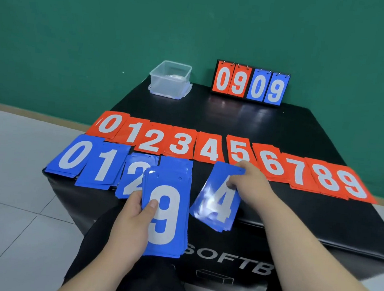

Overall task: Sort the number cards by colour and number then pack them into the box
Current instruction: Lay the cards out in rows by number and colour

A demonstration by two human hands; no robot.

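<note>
Left hand (pixel 132 221) grips a blue card stack (pixel 164 224), 9 uppermost, at the black platform's (pixel 270 122) near edge. Right hand (pixel 250 186) pinches the blue 4 card (pixel 213 208) on the platform's near half.

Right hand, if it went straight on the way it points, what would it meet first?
Likely the red 5 card, lying just past the right hand, which holds the blue 4 card, though depth is unclear.

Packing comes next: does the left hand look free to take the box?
Probably not yet: the left hand grips the blue stack, though the way to the box looks open.
</note>
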